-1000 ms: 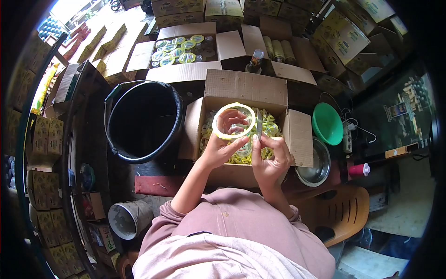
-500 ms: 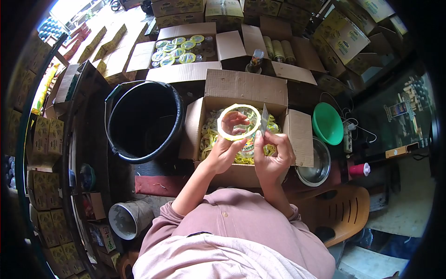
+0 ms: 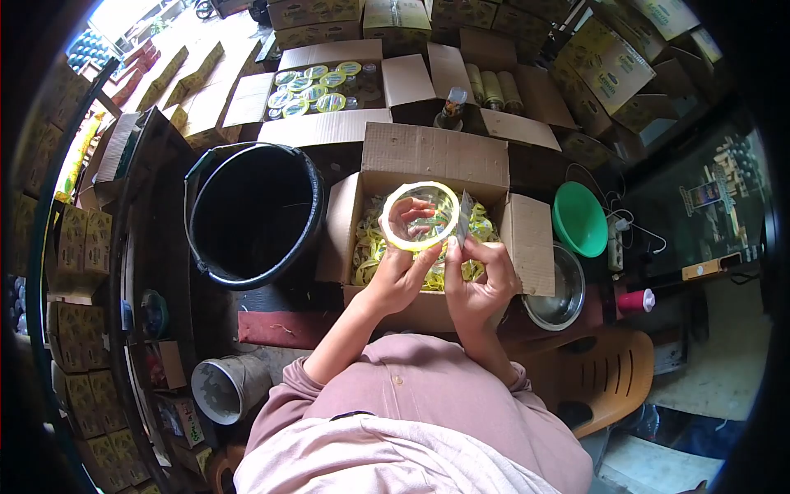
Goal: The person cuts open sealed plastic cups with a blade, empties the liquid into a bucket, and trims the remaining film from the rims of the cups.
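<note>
My left hand (image 3: 393, 278) is wrapped round a clear plastic cup (image 3: 442, 216) with a yellow rim, its round end facing up toward me. Some of its fingers show through the clear wall. At the cup's right side, my right hand (image 3: 484, 284) pinches a thin, flat, greyish see-through piece (image 3: 465, 212) between thumb and forefinger. Whether that piece touches the cup I cannot tell. Both hands are over an open cardboard box (image 3: 436, 154) holding many yellow-and-clear printed pieces (image 3: 368, 249).
A black bucket (image 3: 309, 177) stands left of the box. To the right are a green bowl (image 3: 581, 218), a metal bowl (image 3: 576, 300) and a pink spool (image 3: 632, 301). Behind, an open carton (image 3: 329, 125) holds yellow-rimmed cups, near a small jar (image 3: 451, 109). A grey pail (image 3: 247, 379) sits low left.
The cup has shifted slightly left and up in my left hand. My right hand has moved a little left with the flat piece, which now stands closer to the cup.
</note>
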`<state>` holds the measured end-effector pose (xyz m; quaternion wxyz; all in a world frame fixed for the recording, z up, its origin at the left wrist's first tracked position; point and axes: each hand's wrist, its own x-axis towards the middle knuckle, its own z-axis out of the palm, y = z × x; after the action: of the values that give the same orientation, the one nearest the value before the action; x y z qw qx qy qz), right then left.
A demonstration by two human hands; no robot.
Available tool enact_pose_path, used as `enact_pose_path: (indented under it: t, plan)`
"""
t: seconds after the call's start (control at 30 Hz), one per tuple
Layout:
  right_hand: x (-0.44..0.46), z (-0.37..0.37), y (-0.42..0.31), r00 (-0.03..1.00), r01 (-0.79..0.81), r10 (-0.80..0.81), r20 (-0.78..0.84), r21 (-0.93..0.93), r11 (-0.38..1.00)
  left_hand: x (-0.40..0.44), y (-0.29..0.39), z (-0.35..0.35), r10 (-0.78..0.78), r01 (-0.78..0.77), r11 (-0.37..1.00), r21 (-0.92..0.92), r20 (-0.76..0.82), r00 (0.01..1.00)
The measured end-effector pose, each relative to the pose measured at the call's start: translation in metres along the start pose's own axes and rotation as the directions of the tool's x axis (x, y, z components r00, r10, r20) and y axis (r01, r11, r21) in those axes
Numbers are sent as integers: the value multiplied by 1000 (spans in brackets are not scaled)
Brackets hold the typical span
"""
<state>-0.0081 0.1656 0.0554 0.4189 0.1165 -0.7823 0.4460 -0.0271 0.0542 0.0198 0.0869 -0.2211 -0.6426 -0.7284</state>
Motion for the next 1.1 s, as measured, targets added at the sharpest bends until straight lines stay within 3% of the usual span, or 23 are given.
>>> enact_pose_path:
  t: [0.17,0.27,0.47,0.7,0.93,1.1]
  plan:
    - [0,1,4,999,30,-31,-10,-31,999,1,1,2,28,-28,999,31,10,1000]
    - [0,1,5,999,30,-32,-25,-48,998,-2,-4,2,75,-75,984,164,9,997]
    - [3,1,3,999,23,-26,-38,-81,996,-4,-6,3,71,-73,982,173,17,997]
    - [10,3,6,996,50,-56,-70,-90,995,-3,2,-2,32,-65,938,342,103,994]
    - [14,-2,17,992,-114,120,-50,105,988,-3,1,-3,6,-35,976,214,135,991]
    - [3,-7,14,998,-44,46,-34,58,997,0,3,-4,1,-29,977,211,132,991]
